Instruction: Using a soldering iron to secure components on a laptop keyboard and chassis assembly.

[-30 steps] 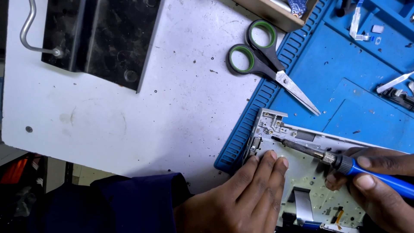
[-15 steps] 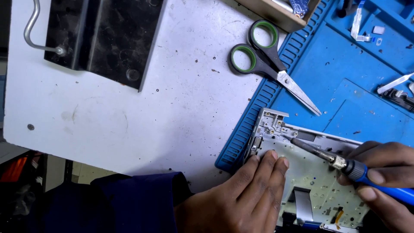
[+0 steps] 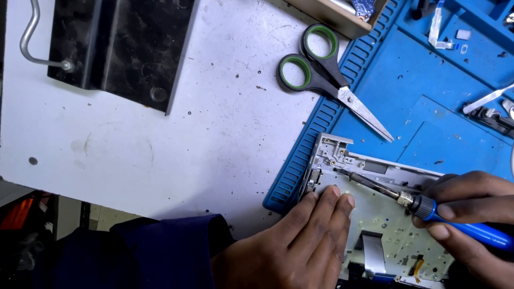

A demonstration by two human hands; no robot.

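Left hand (image 3: 305,241) flat on the grey device panel (image 3: 385,225), right hand (image 3: 471,214) gripping a blue-handled screwdriver (image 3: 428,206) tip-down on it

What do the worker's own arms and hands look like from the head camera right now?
Both hands are bare: no gloves, rings or watch visible. The left hand emerges from a dark navy blue sleeve of plain fabric. The right hand is cut off by the frame edge, so no sleeve shows there.

A blue-handled screwdriver (image 3: 428,208) is gripped by the right hand (image 3: 471,214), its tip set at the corner of a grey device chassis (image 3: 375,214). The chassis is pressed flat by the left hand (image 3: 300,241). Green-handled scissors (image 3: 326,75) are seen lying across the blue mat (image 3: 428,91) edge.
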